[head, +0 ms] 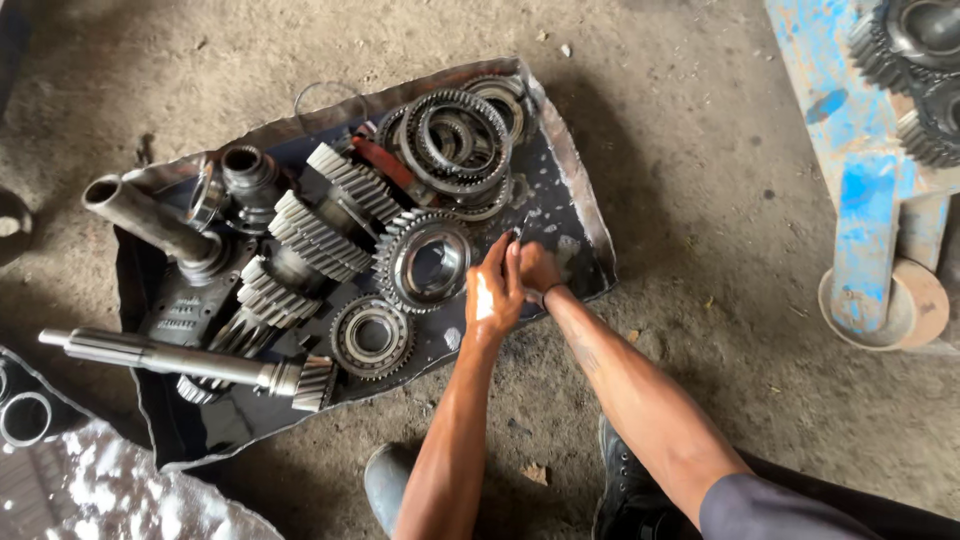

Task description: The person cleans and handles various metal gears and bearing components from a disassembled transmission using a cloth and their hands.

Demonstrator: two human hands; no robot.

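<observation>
Handling stage: small dark part (516, 236) pinched between left hand (492, 297) and right hand (537, 268), beside helical gear (423, 262); careful fingertip control judged necessary.

I counted two hands, the left hand (492, 292) and right hand (537, 268), meeting at mid-frame over one dark tray (585, 225). On that tray I saw about five helical gears (318, 238) stacked along the countershaft at centre left, two ring gears (423, 262) lying flat near the middle, and roughly four toothed rings (455, 140) piled at upper centre. There were two shafts (160, 358) at left. One blue frame (862, 210) stood at upper right, carrying about three more gears (925, 40). Two shoes (386, 485) showed at the bottom.
</observation>
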